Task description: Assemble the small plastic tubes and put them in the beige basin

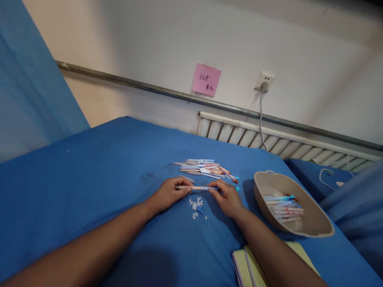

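Observation:
A slim pen [197, 188] with a pale barrel and a blue patterned section lies level between my two hands. My left hand [172, 192] pinches its left end, and my right hand [226, 198] grips the blue end, covering part of it. Just beyond them, a loose pile of pens [199, 166] rests on the blue cloth, some with orange or pink parts and bright blue-green tips. Small white bits [195, 205] and a little blue piece [200, 210] are scattered on the cloth just below the held pen.
At the right stands a beige basin [317, 227] with several pens [285, 209] inside. A folded yellow-green cloth [248, 267] lies under my right forearm. Behind the blue-covered surface [119, 167] are a radiator [239, 131], a metal pipe [167, 92] and a plugged socket [265, 81]. Blue curtains hang both sides.

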